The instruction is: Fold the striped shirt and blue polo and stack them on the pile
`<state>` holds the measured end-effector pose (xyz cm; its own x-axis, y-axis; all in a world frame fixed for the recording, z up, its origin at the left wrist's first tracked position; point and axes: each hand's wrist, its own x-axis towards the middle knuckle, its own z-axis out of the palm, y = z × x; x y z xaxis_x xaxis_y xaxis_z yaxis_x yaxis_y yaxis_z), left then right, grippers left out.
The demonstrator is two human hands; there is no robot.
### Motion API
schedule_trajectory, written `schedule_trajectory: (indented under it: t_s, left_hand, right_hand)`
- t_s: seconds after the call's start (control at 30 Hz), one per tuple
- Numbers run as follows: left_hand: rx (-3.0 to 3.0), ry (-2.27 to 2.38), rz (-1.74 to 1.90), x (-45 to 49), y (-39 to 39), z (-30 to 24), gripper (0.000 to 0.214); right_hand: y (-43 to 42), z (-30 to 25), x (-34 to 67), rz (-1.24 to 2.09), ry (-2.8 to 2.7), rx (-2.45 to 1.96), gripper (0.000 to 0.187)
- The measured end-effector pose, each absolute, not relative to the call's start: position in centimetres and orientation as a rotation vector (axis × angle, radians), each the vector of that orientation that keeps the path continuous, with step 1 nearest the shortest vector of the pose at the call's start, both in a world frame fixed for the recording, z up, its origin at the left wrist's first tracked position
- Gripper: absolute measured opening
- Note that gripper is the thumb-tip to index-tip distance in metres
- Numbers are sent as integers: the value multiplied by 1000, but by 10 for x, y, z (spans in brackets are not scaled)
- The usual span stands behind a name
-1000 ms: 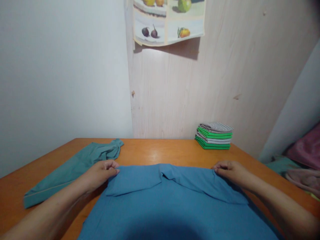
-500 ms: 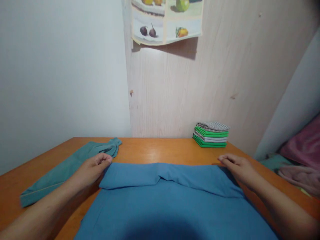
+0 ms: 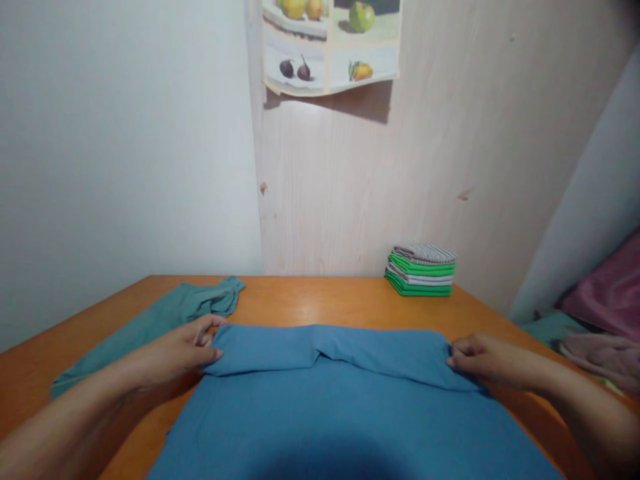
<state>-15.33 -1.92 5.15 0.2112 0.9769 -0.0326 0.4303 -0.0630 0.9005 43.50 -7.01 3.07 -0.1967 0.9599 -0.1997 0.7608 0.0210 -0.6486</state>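
A blue cloth (image 3: pixel 320 413), perhaps a garment, lies spread before me and runs out of view at the bottom. Its far edge is turned over into a folded band (image 3: pixel 270 347), with a small crease near the middle. At the band's left end, my left hand (image 3: pixel 197 343) grips the fabric, thumb on the near side and fingers at the far corner. My right hand (image 3: pixel 477 357) is closed on the band's right end, its fingertips pinching the edge.
A crumpled green garment (image 3: pixel 165 320) lies on the orange-brown table (image 3: pixel 300 300) at left. Toward the back right stands a stack of folded green and striped cloths (image 3: pixel 423 272). Behind the table is a wall with a fruit picture (image 3: pixel 330 47). Pink fabric (image 3: pixel 607 293) is heaped beyond the right edge.
My left thumb has moved nearer and spread from the fingers along the band's end. My right hand has moved down from the far right corner and taken hold of the band's edge.
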Motion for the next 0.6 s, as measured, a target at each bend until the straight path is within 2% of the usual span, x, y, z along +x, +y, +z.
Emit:
schedule_trajectory:
  t_s: [0.07,0.2,0.3,0.47,0.53,0.6]
  left_hand:
    - [1591,1302,877,-151,-20,57,50]
    - [1432,1309,1308,-148,-14,60,41]
    - [1229,1232,1441,-147,-9,57,37]
    - [1110,1127,1268,-143,-16,55,47]
    - [1168,1120,1098,-143,-22,55,62]
    - [1269,1112,949,-144,-26,54,80]
  right_hand:
    - [-66,31,438,894,-1935,-1676,50]
    - [-60,34,439,625,-1601,-1628,50]
    - [-58,33,434,605,-1371,-1644,51]
    - [-61,34,423,738,-1361,-1720,52]
    - [-64,35,422,837,-1467,-1746,47]
    - [-66,34,424,769,-1560,-1738,45]
